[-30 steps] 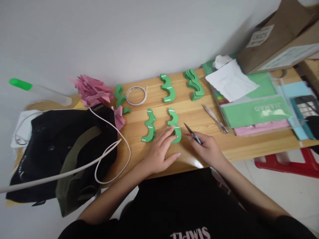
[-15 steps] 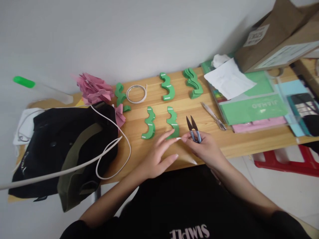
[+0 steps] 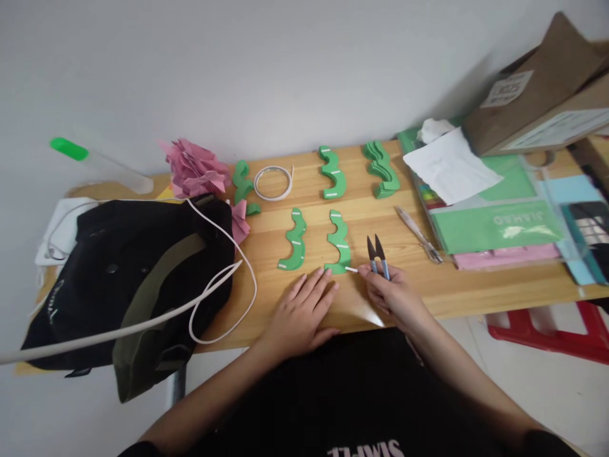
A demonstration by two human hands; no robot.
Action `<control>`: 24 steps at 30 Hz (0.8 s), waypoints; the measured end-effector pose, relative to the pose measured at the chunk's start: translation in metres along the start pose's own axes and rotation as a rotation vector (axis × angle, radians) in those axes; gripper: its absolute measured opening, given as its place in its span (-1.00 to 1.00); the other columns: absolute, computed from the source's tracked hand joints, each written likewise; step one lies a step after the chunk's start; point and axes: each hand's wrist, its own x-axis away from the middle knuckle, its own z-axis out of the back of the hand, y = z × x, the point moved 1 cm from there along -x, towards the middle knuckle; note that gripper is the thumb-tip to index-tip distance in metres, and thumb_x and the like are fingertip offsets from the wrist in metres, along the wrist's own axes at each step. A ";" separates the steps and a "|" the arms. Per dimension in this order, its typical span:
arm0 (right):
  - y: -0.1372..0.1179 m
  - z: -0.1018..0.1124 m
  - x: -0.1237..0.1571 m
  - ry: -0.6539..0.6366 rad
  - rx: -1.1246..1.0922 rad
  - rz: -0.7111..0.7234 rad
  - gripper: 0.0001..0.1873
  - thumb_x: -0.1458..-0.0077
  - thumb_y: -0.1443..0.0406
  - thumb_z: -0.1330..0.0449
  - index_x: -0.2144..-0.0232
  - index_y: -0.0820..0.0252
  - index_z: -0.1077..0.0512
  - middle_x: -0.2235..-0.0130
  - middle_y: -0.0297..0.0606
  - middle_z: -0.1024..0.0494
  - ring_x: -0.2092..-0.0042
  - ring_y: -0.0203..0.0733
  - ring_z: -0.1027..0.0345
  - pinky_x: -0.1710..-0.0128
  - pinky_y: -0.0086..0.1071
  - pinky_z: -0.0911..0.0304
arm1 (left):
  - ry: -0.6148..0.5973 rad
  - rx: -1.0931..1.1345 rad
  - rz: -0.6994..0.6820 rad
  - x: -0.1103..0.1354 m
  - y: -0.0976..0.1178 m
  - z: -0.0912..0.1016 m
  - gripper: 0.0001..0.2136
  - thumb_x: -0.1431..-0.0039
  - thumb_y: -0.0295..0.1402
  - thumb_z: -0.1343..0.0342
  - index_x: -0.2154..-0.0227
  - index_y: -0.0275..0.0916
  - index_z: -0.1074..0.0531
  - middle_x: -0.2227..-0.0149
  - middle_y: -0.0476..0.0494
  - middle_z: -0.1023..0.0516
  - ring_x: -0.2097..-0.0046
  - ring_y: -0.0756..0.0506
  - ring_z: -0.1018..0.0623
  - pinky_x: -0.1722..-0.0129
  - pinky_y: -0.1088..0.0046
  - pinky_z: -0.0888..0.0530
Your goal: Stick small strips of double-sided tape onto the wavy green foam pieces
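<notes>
Green wavy cutout (image 3: 339, 244) lies on the bench (image 3: 266, 225) just ahead of your hands. Your left hand (image 3: 304, 311) has slid back off it, grip flat and empty. Your right hand (image 3: 397, 295) grip is still closed round the snips (image 3: 377, 252), fingertips pinching a white strip (image 3: 351, 270) at the cutout's near end.

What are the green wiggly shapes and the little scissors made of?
The green wavy shapes look like matte paper or thin card, stacked in layers: flat colour, thick edges. The snips in the right hand seem dark metal blades with blue, probably plastic, handles.
</notes>
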 end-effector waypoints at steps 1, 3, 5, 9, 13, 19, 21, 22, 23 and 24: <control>0.001 0.000 0.000 0.003 -0.010 -0.001 -0.53 0.30 0.01 -0.41 0.49 0.18 -0.33 0.76 -0.64 -0.07 0.76 -0.53 0.18 0.80 -0.57 0.28 | 0.000 -0.002 0.002 0.000 0.000 0.000 -0.32 -0.24 0.06 0.10 -0.23 -0.39 -0.16 -0.30 -0.39 -0.20 -0.32 -0.30 -0.19 -0.26 0.17 -0.12; 0.001 0.000 0.000 0.010 -0.024 -0.011 -0.52 0.31 0.02 -0.42 0.50 0.17 -0.31 0.76 -0.64 -0.07 0.76 -0.53 0.18 0.81 -0.58 0.27 | 0.007 -0.004 0.004 0.000 0.000 0.000 -0.32 -0.25 0.05 0.10 -0.23 -0.41 -0.17 -0.29 -0.38 -0.22 -0.31 -0.29 -0.21 -0.26 0.18 -0.11; 0.000 0.000 0.001 0.016 -0.032 -0.023 -0.51 0.32 0.02 -0.43 0.51 0.17 -0.31 0.77 -0.64 -0.08 0.76 -0.54 0.18 0.81 -0.59 0.27 | 0.016 -0.007 0.006 0.001 0.001 0.000 -0.33 -0.25 0.05 0.11 -0.22 -0.41 -0.18 -0.28 -0.38 -0.24 -0.31 -0.29 -0.22 -0.26 0.20 -0.12; -0.002 -0.001 0.002 0.018 -0.039 -0.032 -0.51 0.34 0.02 -0.43 0.52 0.17 -0.29 0.77 -0.64 -0.09 0.76 -0.54 0.17 0.82 -0.60 0.25 | 0.021 -0.013 0.004 0.002 0.001 0.000 -0.35 -0.26 0.04 0.12 -0.20 -0.41 -0.21 -0.27 -0.38 -0.25 -0.30 -0.29 -0.24 -0.25 0.21 -0.13; 0.000 -0.003 0.002 0.010 -0.021 -0.045 -0.54 0.31 0.03 -0.41 0.49 0.19 -0.33 0.77 -0.65 -0.06 0.77 -0.54 0.18 0.82 -0.59 0.27 | 0.024 -0.011 0.001 0.001 0.001 0.000 -0.36 -0.27 0.03 0.13 -0.19 -0.42 -0.22 -0.27 -0.37 -0.26 -0.30 -0.28 -0.24 -0.26 0.20 -0.12; 0.006 -0.011 -0.002 -0.085 0.038 -0.044 -0.61 0.21 0.05 -0.35 0.46 0.20 -0.37 0.79 -0.67 -0.01 0.77 -0.52 0.23 0.83 -0.56 0.30 | 0.013 -0.036 0.003 0.000 0.003 0.000 -0.35 -0.27 0.02 0.13 -0.20 -0.45 -0.21 -0.27 -0.36 -0.27 -0.30 -0.30 -0.22 -0.26 0.17 -0.10; 0.007 -0.014 -0.003 -0.122 0.056 -0.042 -0.63 0.18 0.05 -0.33 0.47 0.20 -0.37 0.80 -0.67 0.00 0.78 -0.51 0.24 0.82 -0.55 0.32 | 0.002 -0.042 0.001 0.000 0.003 0.000 -0.35 -0.27 0.03 0.14 -0.20 -0.45 -0.21 -0.27 -0.37 -0.26 -0.31 -0.30 -0.22 -0.26 0.16 -0.09; 0.006 -0.016 -0.003 -0.134 0.067 -0.045 -0.64 0.17 0.06 -0.33 0.46 0.20 -0.37 0.80 -0.67 -0.01 0.77 -0.51 0.24 0.82 -0.54 0.33 | -0.003 -0.043 0.001 0.000 0.003 0.000 -0.34 -0.27 0.03 0.14 -0.20 -0.45 -0.20 -0.27 -0.37 -0.25 -0.31 -0.30 -0.21 -0.26 0.16 -0.09; 0.005 -0.017 -0.004 -0.142 0.078 -0.055 -0.65 0.16 0.07 -0.32 0.45 0.20 -0.37 0.80 -0.66 -0.02 0.77 -0.51 0.24 0.82 -0.54 0.32 | -0.006 -0.044 0.001 0.000 0.003 0.000 -0.34 -0.27 0.03 0.14 -0.20 -0.45 -0.20 -0.27 -0.37 -0.25 -0.31 -0.30 -0.20 -0.26 0.16 -0.08; 0.004 -0.018 -0.004 -0.147 0.089 -0.071 -0.65 0.16 0.07 -0.32 0.44 0.20 -0.37 0.80 -0.66 -0.04 0.77 -0.51 0.24 0.81 -0.54 0.32 | -0.005 -0.045 0.000 0.000 0.003 0.000 -0.35 -0.28 0.03 0.15 -0.20 -0.45 -0.21 -0.28 -0.37 -0.24 -0.31 -0.30 -0.20 -0.27 0.16 -0.08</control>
